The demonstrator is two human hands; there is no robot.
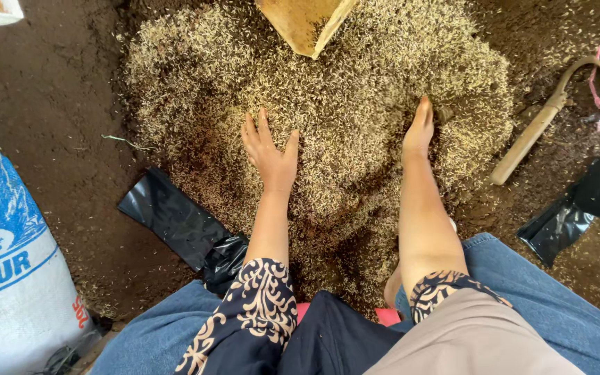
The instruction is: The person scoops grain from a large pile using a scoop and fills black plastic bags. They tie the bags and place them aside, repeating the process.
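A wide heap of pale rice husk [328, 97] lies on dark soil in front of me. My left hand [270, 151] rests flat on the husk with fingers spread, palm down. Further right, my right hand [419, 130] stands edge-on, its fingers pushed into the husk, so the fingertips are partly hidden. Neither hand holds anything that I can see. Both forearms reach out from dark patterned sleeves over my blue-jeaned knees.
A black plastic bag [175, 219] lies left of my left arm, another black plastic bag [581, 208] at the right. A wooden-handled tool [536, 132] lies at the right. A yellowish scoop [307, 24] sits at the heap's far edge. White sacks [15, 278] stand at the left.
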